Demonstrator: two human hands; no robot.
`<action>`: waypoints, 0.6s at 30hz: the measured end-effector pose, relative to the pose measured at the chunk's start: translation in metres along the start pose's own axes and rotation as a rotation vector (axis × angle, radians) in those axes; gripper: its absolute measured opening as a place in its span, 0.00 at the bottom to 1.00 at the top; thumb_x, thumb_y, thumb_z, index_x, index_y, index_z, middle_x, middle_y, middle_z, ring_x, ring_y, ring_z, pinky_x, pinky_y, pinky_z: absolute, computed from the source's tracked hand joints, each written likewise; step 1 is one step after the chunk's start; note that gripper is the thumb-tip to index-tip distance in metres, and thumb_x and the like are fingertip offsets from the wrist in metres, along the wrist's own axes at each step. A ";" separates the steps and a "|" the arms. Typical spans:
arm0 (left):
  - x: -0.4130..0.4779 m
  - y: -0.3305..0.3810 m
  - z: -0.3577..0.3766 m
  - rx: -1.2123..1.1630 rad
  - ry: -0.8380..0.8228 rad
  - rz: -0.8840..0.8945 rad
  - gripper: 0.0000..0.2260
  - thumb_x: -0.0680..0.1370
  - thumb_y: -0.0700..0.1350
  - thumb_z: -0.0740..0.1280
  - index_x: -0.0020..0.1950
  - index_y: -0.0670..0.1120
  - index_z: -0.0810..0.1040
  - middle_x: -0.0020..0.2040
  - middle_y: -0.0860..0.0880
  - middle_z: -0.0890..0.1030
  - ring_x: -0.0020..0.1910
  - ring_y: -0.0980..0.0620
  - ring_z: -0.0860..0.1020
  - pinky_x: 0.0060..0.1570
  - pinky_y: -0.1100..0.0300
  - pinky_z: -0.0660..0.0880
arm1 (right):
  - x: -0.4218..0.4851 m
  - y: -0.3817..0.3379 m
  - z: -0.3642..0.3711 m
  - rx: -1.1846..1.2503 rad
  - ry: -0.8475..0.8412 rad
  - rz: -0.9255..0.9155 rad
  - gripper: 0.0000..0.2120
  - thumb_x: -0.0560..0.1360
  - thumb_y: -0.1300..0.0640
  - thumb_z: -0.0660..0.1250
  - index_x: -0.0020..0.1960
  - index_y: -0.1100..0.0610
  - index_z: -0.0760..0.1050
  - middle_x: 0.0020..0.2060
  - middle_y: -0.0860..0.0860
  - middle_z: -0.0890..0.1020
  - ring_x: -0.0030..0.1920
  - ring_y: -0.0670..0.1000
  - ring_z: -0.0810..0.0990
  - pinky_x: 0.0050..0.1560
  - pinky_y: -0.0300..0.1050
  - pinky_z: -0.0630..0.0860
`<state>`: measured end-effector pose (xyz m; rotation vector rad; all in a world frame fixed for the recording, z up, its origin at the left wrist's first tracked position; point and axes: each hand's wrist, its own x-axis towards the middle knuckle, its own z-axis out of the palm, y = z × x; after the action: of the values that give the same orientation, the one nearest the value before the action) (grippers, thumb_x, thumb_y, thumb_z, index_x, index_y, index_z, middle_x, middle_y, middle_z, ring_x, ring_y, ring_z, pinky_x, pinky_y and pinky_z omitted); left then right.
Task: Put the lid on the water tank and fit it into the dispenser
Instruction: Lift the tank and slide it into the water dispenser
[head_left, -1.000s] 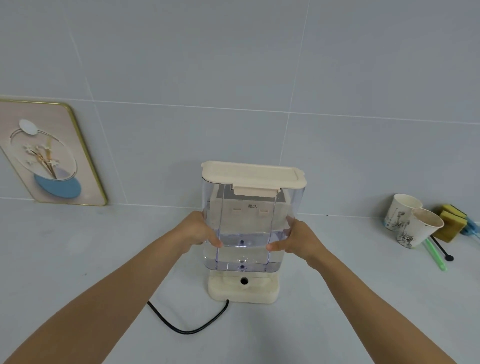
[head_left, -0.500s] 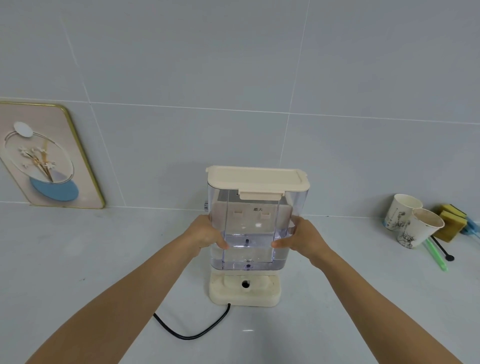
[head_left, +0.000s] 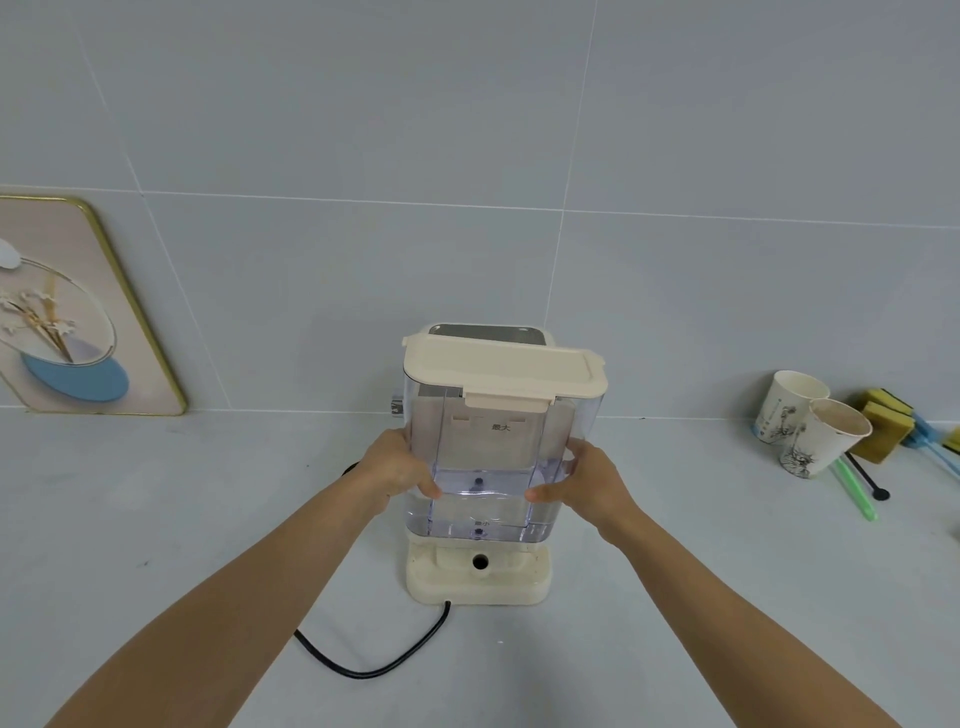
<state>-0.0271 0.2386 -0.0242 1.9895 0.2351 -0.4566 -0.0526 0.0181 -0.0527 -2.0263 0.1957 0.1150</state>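
Observation:
A clear plastic water tank (head_left: 488, 457) with some water in its bottom hangs just above the cream dispenser base (head_left: 478, 577). A cream lid (head_left: 501, 366) sits closed on top of the tank. My left hand (head_left: 397, 475) grips the tank's left side and my right hand (head_left: 584, 483) grips its right side, both low on the walls. The dispenser's upright back (head_left: 485, 332) shows just behind the lid. A round socket (head_left: 480, 560) in the base is uncovered below the tank.
A black power cord (head_left: 374, 660) loops over the counter in front of the base. Two paper cups (head_left: 810, 421), yellow sponges (head_left: 885, 423) and a green straw (head_left: 857, 493) stand at the right. A framed picture (head_left: 67, 312) leans on the tiled wall at the left.
Both hands have kept their grip on the lidded tank, which has tilted slightly so its lid top and the dispenser's back now show; the bottom still hovers over the base.

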 end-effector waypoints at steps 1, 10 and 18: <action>0.001 -0.001 0.001 0.002 -0.003 0.003 0.34 0.63 0.25 0.73 0.68 0.38 0.69 0.66 0.40 0.75 0.65 0.41 0.72 0.65 0.51 0.71 | 0.000 0.002 0.001 -0.001 0.005 0.003 0.38 0.60 0.63 0.78 0.66 0.61 0.66 0.36 0.42 0.68 0.48 0.51 0.69 0.39 0.37 0.69; 0.005 -0.019 0.009 -0.034 -0.029 -0.013 0.34 0.63 0.23 0.72 0.68 0.35 0.69 0.66 0.38 0.74 0.66 0.40 0.71 0.67 0.49 0.69 | 0.003 0.017 0.010 0.003 -0.007 0.029 0.39 0.59 0.62 0.79 0.67 0.60 0.66 0.53 0.53 0.76 0.51 0.51 0.72 0.50 0.42 0.69; 0.004 -0.029 0.018 -0.070 -0.010 -0.026 0.34 0.63 0.22 0.71 0.67 0.38 0.69 0.66 0.41 0.74 0.63 0.45 0.72 0.55 0.62 0.68 | 0.004 0.031 0.017 -0.039 -0.011 0.037 0.38 0.60 0.61 0.78 0.66 0.59 0.66 0.57 0.54 0.77 0.52 0.51 0.72 0.48 0.42 0.69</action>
<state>-0.0377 0.2354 -0.0564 1.9170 0.2675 -0.4685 -0.0543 0.0195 -0.0879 -2.0608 0.2258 0.1536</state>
